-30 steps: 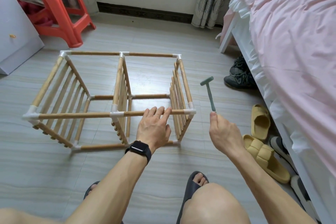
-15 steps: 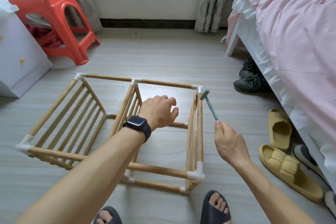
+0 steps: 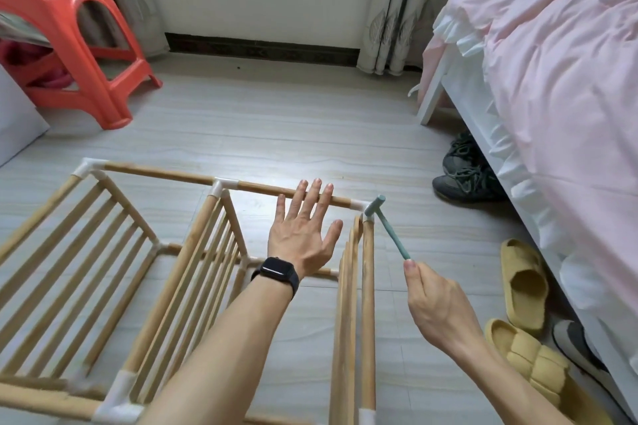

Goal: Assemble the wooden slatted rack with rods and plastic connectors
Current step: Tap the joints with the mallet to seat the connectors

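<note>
Head view: on the floor (image 3: 276, 134), the wooden slatted rack (image 3: 368, 304) is steadied at its far top rod (image 3: 259, 187) by the flat, spread left hand (image 3: 300, 235), while a small green hammer (image 3: 392, 235), gripped by the right hand (image 3: 438, 304), is held at the rack's far-right plastic connector (image 3: 360, 207), which is judged to need a square tap home.

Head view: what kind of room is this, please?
Most likely a bedroom. A bed with pink bedding stands on the right, slippers lie on the floor beside it, and curtains hang at the far wall.
</note>
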The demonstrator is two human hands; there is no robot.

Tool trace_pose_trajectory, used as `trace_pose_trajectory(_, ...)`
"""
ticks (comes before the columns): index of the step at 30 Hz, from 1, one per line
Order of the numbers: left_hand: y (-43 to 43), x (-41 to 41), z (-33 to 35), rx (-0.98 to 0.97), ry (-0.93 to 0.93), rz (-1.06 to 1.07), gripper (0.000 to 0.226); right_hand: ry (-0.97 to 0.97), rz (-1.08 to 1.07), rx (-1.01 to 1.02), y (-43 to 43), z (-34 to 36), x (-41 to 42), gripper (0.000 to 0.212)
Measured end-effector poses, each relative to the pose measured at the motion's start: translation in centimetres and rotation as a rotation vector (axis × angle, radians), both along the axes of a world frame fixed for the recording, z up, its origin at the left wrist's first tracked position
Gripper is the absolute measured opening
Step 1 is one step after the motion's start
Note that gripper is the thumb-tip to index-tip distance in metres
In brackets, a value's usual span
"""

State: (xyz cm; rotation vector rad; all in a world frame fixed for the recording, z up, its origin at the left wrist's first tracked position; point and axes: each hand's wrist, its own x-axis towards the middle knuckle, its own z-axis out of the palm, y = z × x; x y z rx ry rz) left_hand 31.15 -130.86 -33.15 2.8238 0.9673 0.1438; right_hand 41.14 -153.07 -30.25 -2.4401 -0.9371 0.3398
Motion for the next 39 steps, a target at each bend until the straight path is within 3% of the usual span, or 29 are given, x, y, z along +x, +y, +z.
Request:
trace_pose_trajectory(3, 0.0, -0.1, 0.0, 0.004, -0.002, -0.004, 0.067, -0.053, -0.011, -0.042, 0.0, 0.6, 0.6, 0.043)
trace_pose_trajectory(8, 0.1, -0.2, 0.0, 0.001, -0.004, -0.013, 0.068, -0.041, 0.073, 0.057, 0.3, 3.2, 1.3, 0.043)
trace_pose_trajectory(13, 0.2, -0.1, -0.1, -0.007, -0.023, -0.015, 0.072, -0.128, 0.013, 0.492, 1.8, 5.9, 0.5, 0.046)
trace_pose_trajectory(14, 0.2, -0.2, -0.1, -0.009, -0.026, -0.015, 0.073, -0.147, 0.003, 0.435, 2.3, 5.3, 0.2, 0.048)
trace_pose_trajectory(17, 0.1, -0.2, 0.2, -0.013, -0.011, -0.024, 0.076, -0.223, 0.076, -0.182, 2.5, 1.5, -0.4, 0.055)
trace_pose_trajectory(18, 0.1, -0.2, 0.2, -0.018, -0.007, -0.030, 0.077, -0.173, 0.055, -0.161, 2.4, 1.2, -0.6, 0.050)
trace_pose_trajectory(21, 0.3, -0.2, 0.0, 0.002, -0.009, -0.020, 0.078, -0.139, 0.022, 0.411, 2.7, 3.0, -1.1, 0.041)
trace_pose_trajectory(23, 0.2, -0.2, 0.0, -0.016, -0.005, -0.033, 0.080, -0.173, 0.011, 0.536, 2.7, 3.1, -0.8, 0.038)
trace_pose_trajectory(24, 0.1, -0.2, -0.1, -0.009, -0.009, -0.024, 0.080, -0.143, -0.014, 0.416, 2.9, 2.6, -0.7, 0.039)
trace_pose_trajectory(26, 0.1, -0.2, 0.2, -0.011, 0.001, -0.021, 0.081, -0.145, -0.007, -0.126, 2.6, 1.3, -0.5, 0.048)
trace_pose_trajectory(27, 0.2, -0.2, 0.4, -0.020, 0.008, -0.027, 0.081, -0.179, -0.014, -0.204, 2.4, 1.2, -0.1, 0.050)
trace_pose_trajectory(28, 0.2, -0.2, 0.3, -0.016, 0.009, -0.031, 0.082, -0.159, -0.024, -0.117, 2.1, 1.3, 0.2, 0.049)
trace_pose_trajectory(31, 0.1, -0.2, 0.3, -0.012, 0.011, -0.023, 0.083, -0.132, -0.007, 0.472, 2.2, 3.3, -0.2, 0.042)
trace_pose_trajectory(32, 0.1, -0.2, 0.3, -0.016, 0.017, -0.026, 0.084, -0.144, 0.004, 0.521, 2.1, 3.3, -0.2, 0.041)
trace_pose_trajectory(33, 0.1, -0.2, 0.1, -0.008, 0.011, -0.020, 0.084, -0.157, 0.011, 0.456, 2.2, 3.0, 0.1, 0.041)
trace_pose_trajectory(36, 0.0, -0.2, 0.5, -0.007, 0.027, -0.022, 0.085, -0.194, 0.079, -0.258, 1.8, 1.2, 0.4, 0.045)
trace_pose_trajectory(37, 0.0, -0.2, 0.7, -0.008, 0.035, -0.026, 0.085, -0.162, 0.079, -0.249, 1.7, 1.4, 0.5, 0.046)
trace_pose_trajectory(39, -0.1, -0.2, 0.7, -0.002, 0.039, -0.020, 0.085, -0.061, 0.035, 0.110, 1.8, 2.8, 0.3, 0.044)
